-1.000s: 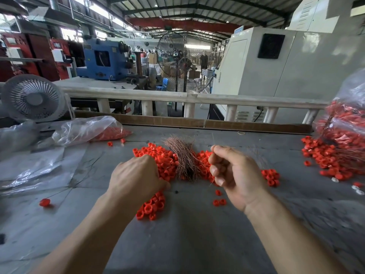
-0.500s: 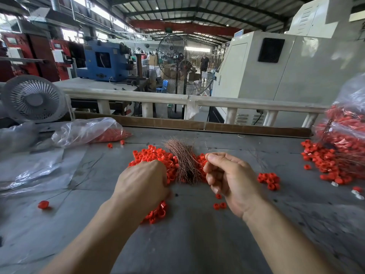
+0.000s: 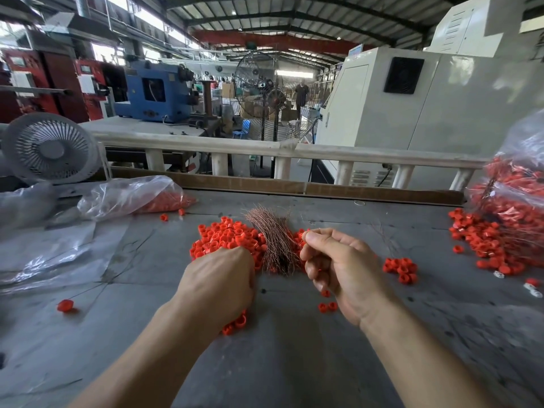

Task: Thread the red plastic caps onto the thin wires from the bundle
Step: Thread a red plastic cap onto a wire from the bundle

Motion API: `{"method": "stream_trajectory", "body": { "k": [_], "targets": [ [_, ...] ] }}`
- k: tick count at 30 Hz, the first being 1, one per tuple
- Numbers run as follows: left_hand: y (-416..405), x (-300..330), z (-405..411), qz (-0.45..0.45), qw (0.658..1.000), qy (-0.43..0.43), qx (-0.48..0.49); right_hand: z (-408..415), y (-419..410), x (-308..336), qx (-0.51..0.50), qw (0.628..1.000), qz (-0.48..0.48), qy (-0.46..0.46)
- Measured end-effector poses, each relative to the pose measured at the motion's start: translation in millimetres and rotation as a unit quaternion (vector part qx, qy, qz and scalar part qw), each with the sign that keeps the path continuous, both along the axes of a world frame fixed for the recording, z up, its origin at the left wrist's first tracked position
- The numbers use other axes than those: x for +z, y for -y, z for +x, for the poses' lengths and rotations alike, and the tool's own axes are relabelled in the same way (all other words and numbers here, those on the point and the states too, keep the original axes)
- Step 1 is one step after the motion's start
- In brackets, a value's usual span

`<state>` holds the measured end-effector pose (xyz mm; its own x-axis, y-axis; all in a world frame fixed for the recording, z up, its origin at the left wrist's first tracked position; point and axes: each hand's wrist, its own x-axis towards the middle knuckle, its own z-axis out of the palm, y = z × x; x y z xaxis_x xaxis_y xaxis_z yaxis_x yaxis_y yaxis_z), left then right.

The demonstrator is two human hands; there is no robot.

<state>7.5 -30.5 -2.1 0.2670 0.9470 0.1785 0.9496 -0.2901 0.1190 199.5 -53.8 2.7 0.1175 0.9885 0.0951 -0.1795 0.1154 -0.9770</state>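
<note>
Left hand [image 3: 219, 285] lies knuckles-up on the near left edge of the pile of red caps [image 3: 226, 238], fingers curled down into it; whether it has a cap between its fingertips is hidden under the palm. Just right of it the wire bundle [image 3: 275, 244] rests on the tabletop [image 3: 294, 363] with its long axis running near to far, its far end fanned out and leaning a little left. Right of the bundle, the right hand [image 3: 343, 269] is curled, thumb and forefinger pinched together at the bundle's right side, seemingly on one thin wire, though the strand is too fine to make out. Both hands are close to the bundle, so any cap must travel right, across it, to meet the pinched wire.
</note>
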Motion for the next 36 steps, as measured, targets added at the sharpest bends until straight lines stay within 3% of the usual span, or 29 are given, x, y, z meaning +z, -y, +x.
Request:
{"method": "stream_trajectory", "body": {
  "k": [10, 14, 20, 23, 36],
  "targets": [
    [-1, -6, 7, -0.015, 0.992, 0.121, -0.018, 0, -1, -2, 0.006, 1.000, 0.003, -0.001],
    [-5, -4, 9, 0.035, 0.980, 0.194, -0.026, 0, -2, -4, 0.010, 1.000, 0.003, -0.003],
    [3, 4, 21, 0.042, 0.911, 0.396, -0.105, -5, -4, -8, -0.012, 1.000, -0.003, 0.025],
    [10, 7, 27, 0.039, 0.876, 0.457, -0.146, -6, -4, -8, -0.014, 1.000, 0.001, 0.026],
    [17, 6, 27, 0.096, 0.883, 0.426, -0.170, -9, 0, -6, 0.031, 0.999, 0.008, -0.003]
  ]
}}
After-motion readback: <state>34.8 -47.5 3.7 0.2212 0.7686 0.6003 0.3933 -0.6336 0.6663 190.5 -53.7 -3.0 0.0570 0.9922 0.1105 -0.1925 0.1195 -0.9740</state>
